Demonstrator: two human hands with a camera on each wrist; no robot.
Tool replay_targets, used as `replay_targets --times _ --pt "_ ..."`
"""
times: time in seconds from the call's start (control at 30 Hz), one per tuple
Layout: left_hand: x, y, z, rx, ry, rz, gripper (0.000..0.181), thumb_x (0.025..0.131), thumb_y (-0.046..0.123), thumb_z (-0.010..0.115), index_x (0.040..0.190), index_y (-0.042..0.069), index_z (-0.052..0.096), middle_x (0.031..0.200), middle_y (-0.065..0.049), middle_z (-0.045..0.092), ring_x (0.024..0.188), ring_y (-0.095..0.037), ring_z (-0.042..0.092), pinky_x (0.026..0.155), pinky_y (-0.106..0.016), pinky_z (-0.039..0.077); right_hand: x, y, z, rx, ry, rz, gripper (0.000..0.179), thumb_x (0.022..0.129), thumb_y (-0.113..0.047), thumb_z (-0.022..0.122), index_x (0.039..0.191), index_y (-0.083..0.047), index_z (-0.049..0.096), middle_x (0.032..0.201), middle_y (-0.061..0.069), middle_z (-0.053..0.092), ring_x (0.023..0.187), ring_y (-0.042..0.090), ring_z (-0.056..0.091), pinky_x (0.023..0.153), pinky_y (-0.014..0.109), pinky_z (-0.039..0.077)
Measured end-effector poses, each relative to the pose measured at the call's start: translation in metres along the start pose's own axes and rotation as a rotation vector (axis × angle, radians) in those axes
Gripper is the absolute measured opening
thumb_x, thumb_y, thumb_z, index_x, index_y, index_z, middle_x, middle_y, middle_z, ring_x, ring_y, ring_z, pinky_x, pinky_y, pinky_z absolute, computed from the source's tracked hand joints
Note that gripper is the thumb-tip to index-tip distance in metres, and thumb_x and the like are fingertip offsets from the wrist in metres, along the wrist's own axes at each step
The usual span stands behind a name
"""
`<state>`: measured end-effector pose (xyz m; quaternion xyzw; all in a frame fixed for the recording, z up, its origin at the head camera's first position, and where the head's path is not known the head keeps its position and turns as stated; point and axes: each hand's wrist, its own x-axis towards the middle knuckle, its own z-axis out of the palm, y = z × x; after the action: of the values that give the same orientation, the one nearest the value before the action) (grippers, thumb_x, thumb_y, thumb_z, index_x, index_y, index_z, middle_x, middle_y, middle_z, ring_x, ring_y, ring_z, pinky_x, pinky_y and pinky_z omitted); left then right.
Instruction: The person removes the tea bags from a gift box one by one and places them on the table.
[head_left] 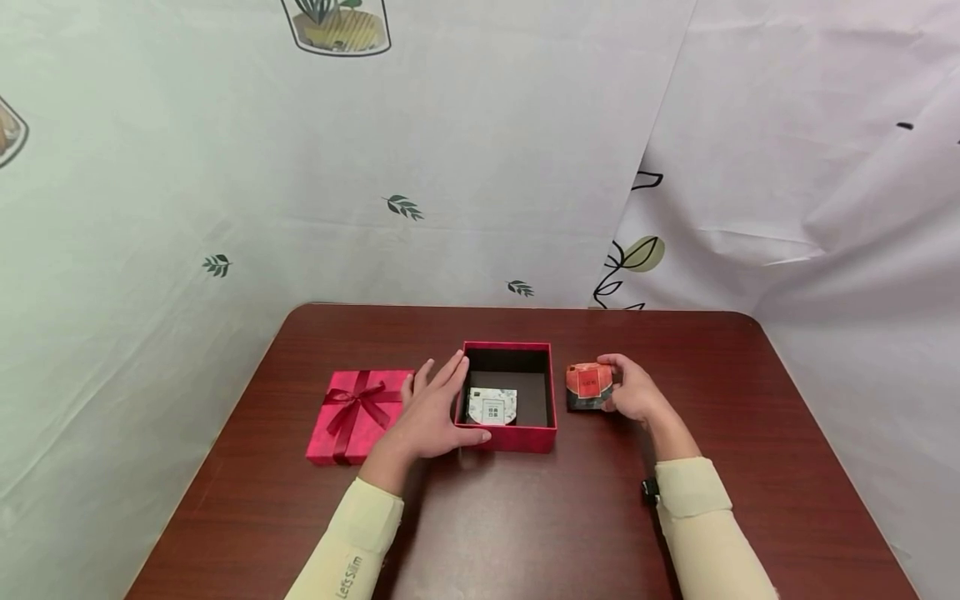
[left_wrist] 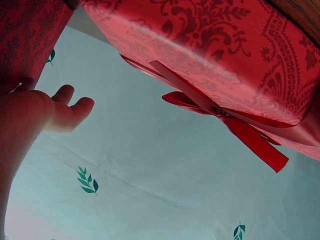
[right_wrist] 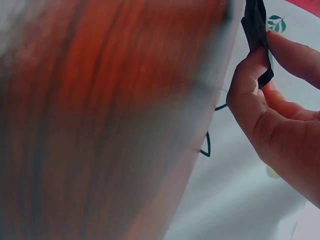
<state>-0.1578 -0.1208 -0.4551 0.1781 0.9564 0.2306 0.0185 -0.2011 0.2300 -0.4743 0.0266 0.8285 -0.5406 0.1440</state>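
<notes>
An open red gift box [head_left: 517, 439] with a dark inside stands near the table's middle in the head view. My left hand [head_left: 435, 419] rests against its left wall, fingers fairly straight along the rim and thumb across the front. Inside, at the front left, lies a white packet [head_left: 492, 406] with a floral print and a square label. Right of the box, my right hand [head_left: 636, 392] pinches the right side of a small orange-and-black packet [head_left: 588, 383] with a red square label. The right wrist view shows the packet's dark edge [right_wrist: 260, 40] between thumb and fingers.
The red patterned box lid [head_left: 318, 442] with its ribbon bow [head_left: 360, 403] lies left of the box, close to my left forearm. Under everything is a dark brown wooden table [head_left: 495, 525]. A pale printed cloth [head_left: 480, 150] hangs behind and around it.
</notes>
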Motion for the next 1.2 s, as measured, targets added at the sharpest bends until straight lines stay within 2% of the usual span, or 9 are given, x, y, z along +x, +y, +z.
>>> replay_targets --times 0.2,0.43,0.77,1.03,1.2 --pt "-0.0003 0.0001 -0.0002 0.002 -0.003 -0.002 0.117 0.068 0.060 0.083 0.160 0.015 0.025 0.165 0.005 0.016 0.146 -0.040 0.011 0.110 -0.065 0.002 0.0025 0.0018 -0.0002 -0.040 0.005 -0.006 0.083 0.072 0.029 0.063 0.146 0.002 0.038 0.131 0.026 0.048 0.101 0.037 0.053 0.070 0.036 0.053" --pt "-0.0004 0.0005 -0.0005 0.003 0.001 0.001 0.118 0.068 0.060 0.083 0.160 0.014 0.025 0.165 0.005 0.017 0.146 -0.038 0.011 0.110 -0.065 0.003 0.0050 0.0041 -0.0015 -0.117 0.009 0.006 0.083 0.069 0.028 0.061 0.145 0.002 0.041 0.136 0.026 0.048 0.111 0.037 0.048 0.080 0.038 0.048" --pt "-0.0004 0.0003 -0.0001 0.000 0.000 0.000 0.118 0.068 0.060 0.083 0.160 0.014 0.025 0.165 0.005 0.017 0.146 -0.039 0.011 0.110 -0.064 0.002 0.0087 0.0073 -0.0015 -0.231 0.000 -0.012 0.082 0.065 0.026 0.063 0.142 0.003 0.045 0.134 0.027 0.050 0.106 0.036 0.047 0.080 0.039 0.043" --pt "-0.0003 0.0001 0.0006 0.010 0.012 0.003 0.118 0.068 0.061 0.083 0.160 0.015 0.026 0.165 0.004 0.018 0.146 -0.039 0.012 0.110 -0.066 0.004 0.0094 0.0086 -0.0022 -0.330 0.013 -0.059 0.075 0.067 0.021 0.066 0.138 0.006 0.047 0.124 0.026 0.055 0.100 0.036 0.049 0.080 0.041 0.044" --pt "0.0002 -0.0003 0.0007 0.011 -0.002 -0.007 0.118 0.068 0.061 0.082 0.160 0.016 0.025 0.165 0.006 0.016 0.147 -0.038 0.010 0.111 -0.065 0.003 0.0091 0.0071 -0.0014 -0.367 0.017 -0.058 0.072 0.069 0.020 0.067 0.138 0.007 0.048 0.124 0.027 0.055 0.100 0.036 0.050 0.081 0.042 0.044"
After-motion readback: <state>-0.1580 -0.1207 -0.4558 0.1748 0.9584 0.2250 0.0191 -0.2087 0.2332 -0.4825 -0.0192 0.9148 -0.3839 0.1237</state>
